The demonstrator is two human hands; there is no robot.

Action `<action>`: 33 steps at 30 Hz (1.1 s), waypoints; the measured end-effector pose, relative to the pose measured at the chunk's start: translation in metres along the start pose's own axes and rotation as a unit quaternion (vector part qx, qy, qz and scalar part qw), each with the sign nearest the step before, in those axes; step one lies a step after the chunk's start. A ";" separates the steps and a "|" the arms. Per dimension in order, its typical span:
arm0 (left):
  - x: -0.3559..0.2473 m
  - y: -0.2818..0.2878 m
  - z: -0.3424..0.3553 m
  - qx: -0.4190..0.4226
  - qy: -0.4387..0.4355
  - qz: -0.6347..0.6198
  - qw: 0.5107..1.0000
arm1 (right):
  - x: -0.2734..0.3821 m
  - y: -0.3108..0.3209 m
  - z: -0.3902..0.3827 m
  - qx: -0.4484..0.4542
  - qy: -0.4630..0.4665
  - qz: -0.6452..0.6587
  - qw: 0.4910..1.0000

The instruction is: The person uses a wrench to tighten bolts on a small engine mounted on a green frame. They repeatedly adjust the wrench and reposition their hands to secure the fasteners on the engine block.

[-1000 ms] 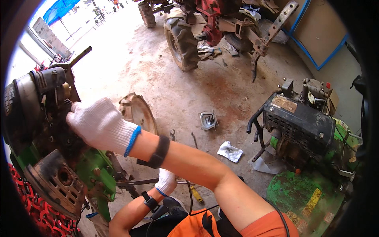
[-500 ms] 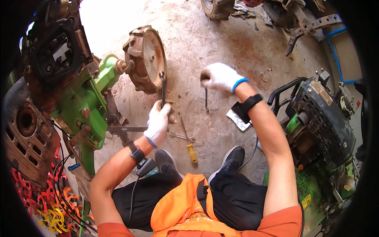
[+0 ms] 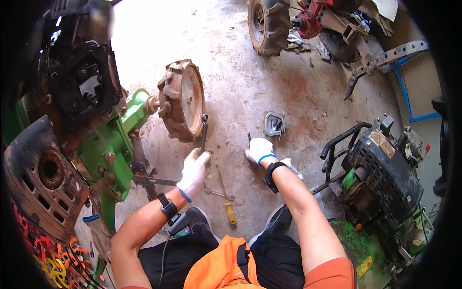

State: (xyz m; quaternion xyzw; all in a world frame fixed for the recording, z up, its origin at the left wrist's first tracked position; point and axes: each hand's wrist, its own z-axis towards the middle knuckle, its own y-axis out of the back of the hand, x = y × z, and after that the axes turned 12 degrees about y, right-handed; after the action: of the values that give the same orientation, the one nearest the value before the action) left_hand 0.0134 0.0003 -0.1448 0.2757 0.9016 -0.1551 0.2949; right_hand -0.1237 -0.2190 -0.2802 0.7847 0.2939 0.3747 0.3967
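Note:
My left hand (image 3: 193,173), in a white glove, is closed round a dark ring-ended wrench (image 3: 204,135), whose ring points up toward the lugged wheel (image 3: 192,98). My right hand (image 3: 260,150), also gloved, is closed on a thin dark rod-shaped tool (image 3: 249,136). Only its short tip shows above the fingers, so its exact kind is hidden. Just beyond the right hand, a small clear plastic container (image 3: 267,131) with dark small parts inside stands on the floor.
Between my feet and hands lie a yellow-handled screwdriver (image 3: 231,213) and another wrench (image 3: 215,192). Green machinery (image 3: 111,159) stands at left, a black-covered engine (image 3: 392,164) at right. A red machine with a lugged tyre (image 3: 276,26) is at the far right. Loose coloured curved pieces lie lower left.
My right hand has come down and nearer to me; its tool hung below the fist and now its tip points up. The plastic container has come into sight. The view has tilted up.

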 end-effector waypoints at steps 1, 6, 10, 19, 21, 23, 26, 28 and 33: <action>0.000 -0.001 0.000 0.003 0.005 -0.002 1.000 | -0.001 -0.003 0.002 0.002 -0.020 -0.004 1.000; -0.002 -0.003 0.000 0.002 -0.010 0.018 1.000 | -0.016 0.014 0.004 -0.002 0.002 0.134 0.991; -0.007 -0.008 -0.002 -0.024 -0.049 0.059 0.997 | -0.002 0.056 0.001 -0.037 0.060 0.527 0.847; -0.039 -0.035 -0.022 0.024 -0.047 0.020 0.998 | 0.071 0.122 -0.010 -0.089 0.123 0.684 0.713; -0.045 -0.034 -0.025 0.045 -0.076 0.088 0.992 | 0.083 0.122 -0.015 -0.093 0.146 0.678 0.715; -0.048 -0.032 -0.025 0.048 -0.085 0.129 0.987 | 0.091 0.123 -0.016 -0.100 0.128 0.648 0.744; -0.050 -0.028 -0.025 0.031 -0.104 0.178 0.978 | 0.095 0.130 -0.023 -0.317 0.176 0.340 0.868; -0.049 -0.026 -0.026 0.018 -0.099 0.181 0.978 | 0.091 0.141 -0.028 -0.417 0.307 0.135 0.845; -0.051 -0.021 -0.034 0.043 -0.058 0.168 0.983 | 0.081 0.163 -0.034 -0.344 0.496 -0.081 0.793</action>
State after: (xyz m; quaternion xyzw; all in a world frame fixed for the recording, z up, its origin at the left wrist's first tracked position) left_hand 0.0199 -0.0225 -0.0839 0.4259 0.8165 -0.1577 0.3565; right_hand -0.0809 -0.2269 -0.1004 0.2765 0.3641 0.7554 0.4694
